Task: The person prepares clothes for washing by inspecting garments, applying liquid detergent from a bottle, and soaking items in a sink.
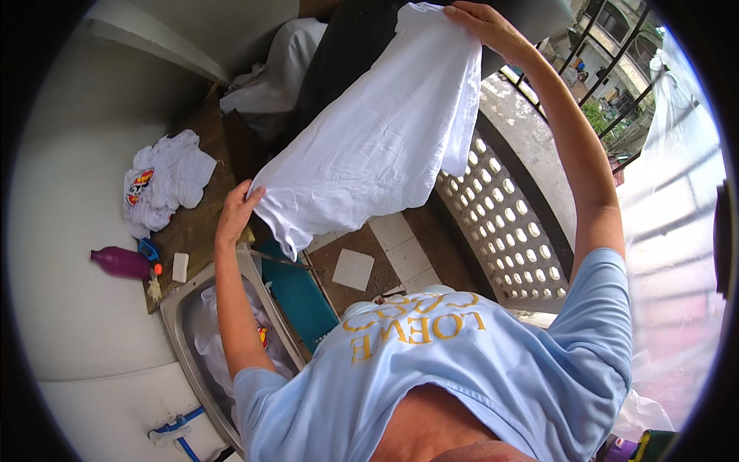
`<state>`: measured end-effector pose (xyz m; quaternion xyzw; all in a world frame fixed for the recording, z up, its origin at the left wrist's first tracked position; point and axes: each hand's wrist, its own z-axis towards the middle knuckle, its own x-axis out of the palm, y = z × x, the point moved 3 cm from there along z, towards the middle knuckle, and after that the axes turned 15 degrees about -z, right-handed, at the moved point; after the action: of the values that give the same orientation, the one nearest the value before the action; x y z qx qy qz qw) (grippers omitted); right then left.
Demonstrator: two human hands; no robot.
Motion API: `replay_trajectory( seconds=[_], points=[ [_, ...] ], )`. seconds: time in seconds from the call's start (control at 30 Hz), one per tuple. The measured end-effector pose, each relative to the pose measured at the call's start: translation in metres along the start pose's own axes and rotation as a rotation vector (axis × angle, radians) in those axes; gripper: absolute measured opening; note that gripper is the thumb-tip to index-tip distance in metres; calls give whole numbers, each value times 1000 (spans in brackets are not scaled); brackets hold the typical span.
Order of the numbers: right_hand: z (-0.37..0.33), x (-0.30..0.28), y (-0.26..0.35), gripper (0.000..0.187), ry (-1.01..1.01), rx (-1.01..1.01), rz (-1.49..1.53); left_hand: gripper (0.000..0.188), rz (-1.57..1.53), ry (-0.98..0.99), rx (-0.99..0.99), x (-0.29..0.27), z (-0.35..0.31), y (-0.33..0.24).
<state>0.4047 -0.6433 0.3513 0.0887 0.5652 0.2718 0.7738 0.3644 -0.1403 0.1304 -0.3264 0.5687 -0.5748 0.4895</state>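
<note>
A white cloth garment, perhaps a T-shirt, hangs stretched between my two hands in front of me. My left hand pinches its lower left corner, near the sink. High on the right, my right hand grips the opposite end, with the arm reaching up and out. The cloth drapes down between them in loose folds above the tiled floor. Left of my left hand, a crumpled white shirt with a colourful print lies on a wooden board.
A metal sink by my left arm holds wet white cloth. Near it are a purple bottle, a pale bar and a blue spray head. A perforated wall and window bars stand on the right.
</note>
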Motion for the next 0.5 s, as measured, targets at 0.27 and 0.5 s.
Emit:
replay_trajectory(
  seconds=[0.27,0.5],
  points=[
    [-11,115,48,30,43,-480,-536,24,-392,72,20,75,34,-5],
    [-160,234,101,45,234,-168,312,16,-781,-172,58,113,53,-74]
  ],
)
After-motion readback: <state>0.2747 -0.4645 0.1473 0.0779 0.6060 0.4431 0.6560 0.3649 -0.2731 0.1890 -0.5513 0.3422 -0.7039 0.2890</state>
